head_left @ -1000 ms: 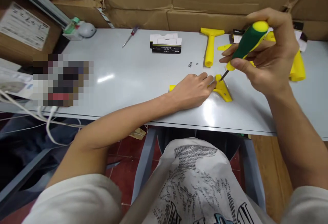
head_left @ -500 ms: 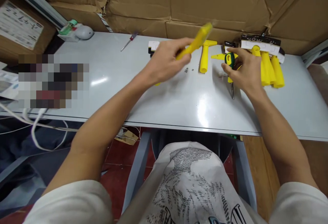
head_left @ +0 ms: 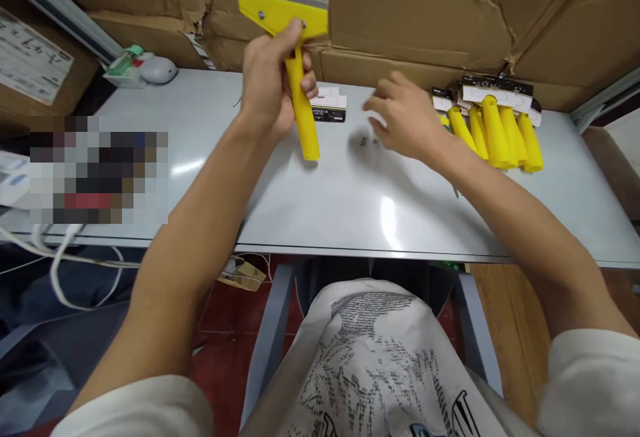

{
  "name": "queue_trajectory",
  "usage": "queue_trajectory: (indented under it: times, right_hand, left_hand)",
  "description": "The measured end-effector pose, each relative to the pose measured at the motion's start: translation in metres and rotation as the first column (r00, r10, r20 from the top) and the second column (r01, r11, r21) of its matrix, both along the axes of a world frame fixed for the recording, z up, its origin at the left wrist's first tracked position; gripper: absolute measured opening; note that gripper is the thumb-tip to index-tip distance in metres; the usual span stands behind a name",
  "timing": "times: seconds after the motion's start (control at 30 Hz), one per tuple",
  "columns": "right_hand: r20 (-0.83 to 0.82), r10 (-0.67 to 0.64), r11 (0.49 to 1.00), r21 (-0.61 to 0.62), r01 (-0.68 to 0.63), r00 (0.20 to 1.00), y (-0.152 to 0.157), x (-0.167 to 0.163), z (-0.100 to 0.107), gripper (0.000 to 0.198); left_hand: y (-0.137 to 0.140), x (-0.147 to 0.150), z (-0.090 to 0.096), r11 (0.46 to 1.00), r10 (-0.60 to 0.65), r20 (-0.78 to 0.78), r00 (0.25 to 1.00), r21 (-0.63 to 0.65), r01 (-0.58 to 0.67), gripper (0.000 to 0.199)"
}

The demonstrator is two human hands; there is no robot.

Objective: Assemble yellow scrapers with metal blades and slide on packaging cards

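Note:
My left hand (head_left: 270, 80) is wrapped around the handle of a yellow scraper (head_left: 307, 124), raised off the table. The scraper's wide head points up, with a metal blade along its top edge and two screws in its face. My right hand (head_left: 403, 114) hovers over the table, fingers apart and nothing visible in them. Close to its fingertips lie a few tiny dark screws or nuts (head_left: 364, 141). Beyond my right forearm, a screwdriver tip (head_left: 455, 191) peeks out; most of that tool is hidden.
Several yellow scraper handles (head_left: 495, 134) rest in a row at right, against black-and-white packages (head_left: 497, 90). Another package (head_left: 330, 105) lies behind the raised scraper. A white-and-green device (head_left: 120, 70) sits at back left. Cardboard (head_left: 400, 17) walls the rear; white cables (head_left: 65, 257) hang left.
My left hand has moved left and turned the scraper upright, showing its face. My right hand has let go of the green-and-yellow screwdriver and shifted left toward the tiny parts.

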State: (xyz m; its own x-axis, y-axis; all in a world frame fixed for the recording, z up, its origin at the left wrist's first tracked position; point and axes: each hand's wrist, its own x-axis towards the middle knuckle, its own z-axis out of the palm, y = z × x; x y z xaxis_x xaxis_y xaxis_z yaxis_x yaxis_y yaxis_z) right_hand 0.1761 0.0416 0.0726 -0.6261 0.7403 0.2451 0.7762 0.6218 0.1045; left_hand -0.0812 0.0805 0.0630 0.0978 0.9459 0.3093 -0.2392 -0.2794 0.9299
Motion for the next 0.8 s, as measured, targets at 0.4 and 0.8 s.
queue_trajectory:
  times: [0.4,0.8]
  right_hand:
    - [-0.119,0.092,0.99,-0.096,-0.104,0.989,0.091,-0.1,-0.059,0.041]
    - [-0.838,-0.174,0.968,-0.242,-0.066,0.518,0.041,-0.004,-0.005,0.054]
  left_hand:
    - [0.049,-0.041,-0.015,0.975,0.026,0.195,0.981,0.214,-0.068,0.08]
    - [0.047,-0.048,-0.016,0.979,0.067,0.284,0.957,0.167,-0.118,0.066]
